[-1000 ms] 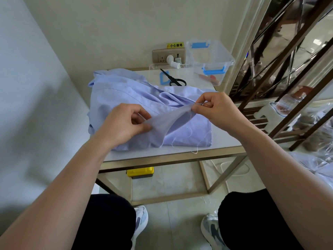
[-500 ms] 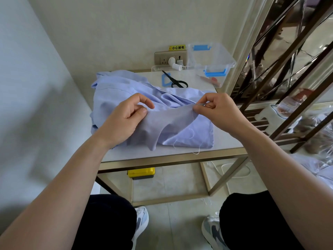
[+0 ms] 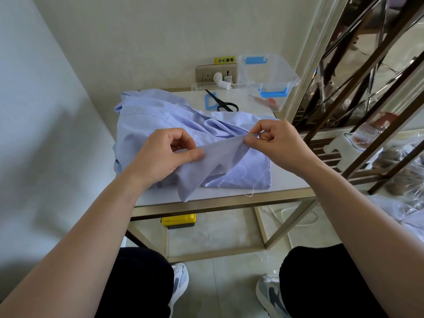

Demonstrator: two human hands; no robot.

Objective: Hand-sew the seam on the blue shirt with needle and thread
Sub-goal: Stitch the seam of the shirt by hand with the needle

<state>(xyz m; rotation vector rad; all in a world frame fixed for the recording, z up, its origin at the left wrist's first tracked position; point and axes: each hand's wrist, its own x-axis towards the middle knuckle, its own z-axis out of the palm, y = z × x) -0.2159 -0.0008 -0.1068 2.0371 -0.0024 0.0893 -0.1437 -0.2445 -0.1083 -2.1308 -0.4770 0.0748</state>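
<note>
A light blue shirt (image 3: pixel 158 115) lies crumpled on a small white table (image 3: pixel 286 180). A flap of it is lifted and stretched between both hands. My left hand (image 3: pixel 165 157) pinches the flap's left part between thumb and fingers. At the flap's upper right edge, my right hand (image 3: pixel 275 141) pinches a thin needle (image 3: pixel 252 136) against the cloth. White thread (image 3: pixel 243 171) trails from there down over the shirt and past the table's front edge.
Black scissors (image 3: pixel 223 104) and a blue frame (image 3: pixel 210 102) lie behind the shirt. A clear plastic box (image 3: pixel 268 76) with blue clips stands at the back right, by a wall socket (image 3: pixel 215 73). A metal rack (image 3: pixel 367 88) rises on the right. A yellow box (image 3: pixel 179 220) sits under the table.
My left hand regripped the flap, first opening, now pinching it further right with the thumb on top. My right hand stays at the flap's edge with the needle.
</note>
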